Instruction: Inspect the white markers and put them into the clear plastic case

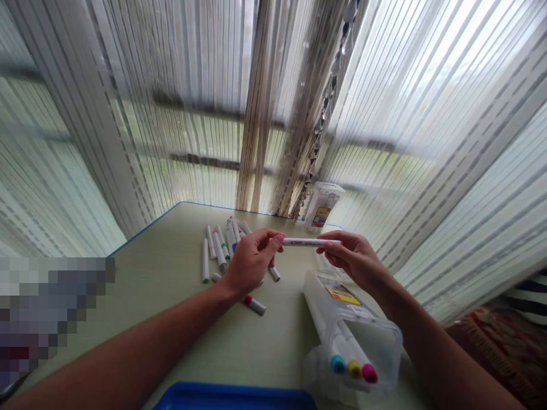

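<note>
A white marker pen is held level above the pale green table. My left hand pinches its left end and my right hand grips its right end. Several white markers with coloured caps lie scattered on the table behind and under my left hand, one with a red cap nearest me. A clear plastic marker case lies on its side at the right, with three markers inside showing teal, yellow and pink caps.
A second clear plastic container stands at the table's far edge by the curtains. A blue tray edge shows at the bottom. Sheer striped curtains surround the table on the far sides. A patterned cushion lies at the right.
</note>
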Tool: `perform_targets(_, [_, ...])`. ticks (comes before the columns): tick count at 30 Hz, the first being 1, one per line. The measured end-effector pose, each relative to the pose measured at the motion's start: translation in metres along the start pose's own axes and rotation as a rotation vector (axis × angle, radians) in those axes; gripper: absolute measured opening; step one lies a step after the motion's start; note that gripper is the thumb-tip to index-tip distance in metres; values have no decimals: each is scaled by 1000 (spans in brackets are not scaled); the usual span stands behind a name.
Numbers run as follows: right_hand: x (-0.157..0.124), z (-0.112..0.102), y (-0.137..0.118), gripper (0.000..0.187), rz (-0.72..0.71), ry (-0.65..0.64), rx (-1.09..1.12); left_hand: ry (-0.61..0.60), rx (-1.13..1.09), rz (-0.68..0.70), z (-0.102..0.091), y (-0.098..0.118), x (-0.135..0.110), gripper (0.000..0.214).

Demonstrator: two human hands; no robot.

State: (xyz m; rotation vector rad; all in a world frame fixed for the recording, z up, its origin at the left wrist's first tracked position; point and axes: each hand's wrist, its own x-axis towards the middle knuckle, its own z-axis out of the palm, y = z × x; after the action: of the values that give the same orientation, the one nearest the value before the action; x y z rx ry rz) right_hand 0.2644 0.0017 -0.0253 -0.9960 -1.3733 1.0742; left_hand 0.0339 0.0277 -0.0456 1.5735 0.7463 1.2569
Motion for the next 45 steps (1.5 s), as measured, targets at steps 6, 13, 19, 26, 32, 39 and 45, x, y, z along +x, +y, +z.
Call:
perform_targets(6, [0, 4, 1, 21, 9, 2, 52, -51, 52, -26, -1, 2, -3, 31])
perform_targets(13, [-1, 1, 2, 20, -26, -51, 117, -26, -24, -23, 2, 1, -2, 29])
perform_targets(19, [-2, 0, 5, 19, -42, -36, 41, -35, -8, -18, 2, 2, -4, 27])
perform_targets(26, [-1, 2, 4, 19, -21, -8, 59, -51, -16, -41, 1, 4, -4, 27])
perform_targets(32, [-1, 1, 2, 19, -9, 13, 95, -61, -123, -51, 2, 5, -4, 27])
perform_targets(39, [-2, 0, 4, 19, -5, 24, 86, -70, -53, -34, 2, 3, -4, 28])
perform_targets(45, [-3, 2, 2, 24, -25, 45, 70, -90, -106, -48, 2, 2, -4, 30])
